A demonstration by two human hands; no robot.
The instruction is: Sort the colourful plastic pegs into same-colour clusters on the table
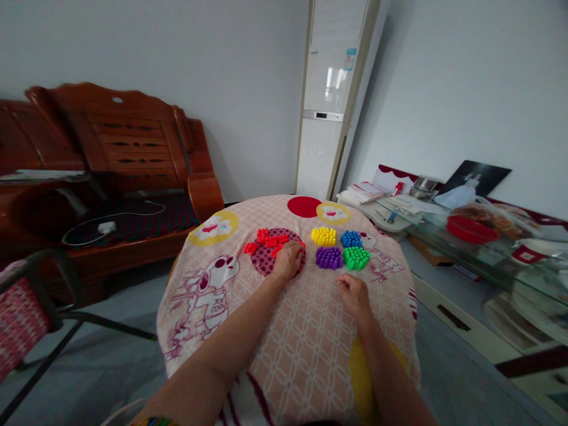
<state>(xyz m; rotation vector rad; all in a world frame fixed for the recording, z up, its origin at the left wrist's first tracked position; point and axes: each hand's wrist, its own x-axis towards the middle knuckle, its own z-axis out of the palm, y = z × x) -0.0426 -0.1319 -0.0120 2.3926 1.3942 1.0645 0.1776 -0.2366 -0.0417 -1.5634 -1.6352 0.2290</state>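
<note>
Small red plastic pieces [267,241] lie scattered in short rows over a dark checked circle [261,264] on the tablecloth. My left hand [288,260] bends down over the right end of them, its fingers closed at the red pieces; red shows beside the fingertips, and the exact grip is partly hidden. My right hand [355,294] rests loosely curled on the cloth, nothing visible in it. Just beyond it are tight clusters of similar small pieces: purple ones [329,258], green ones [356,258], yellow ones [323,236] and blue ones [351,239].
The round table [288,349] wears a pink patterned cloth. A wooden bench [128,142] is at left, with a folding chair [26,307] nearer. To the right stands a glass-topped cabinet [444,248] bearing papers and a red bowl [473,229]. A tall white appliance [326,136] stands behind.
</note>
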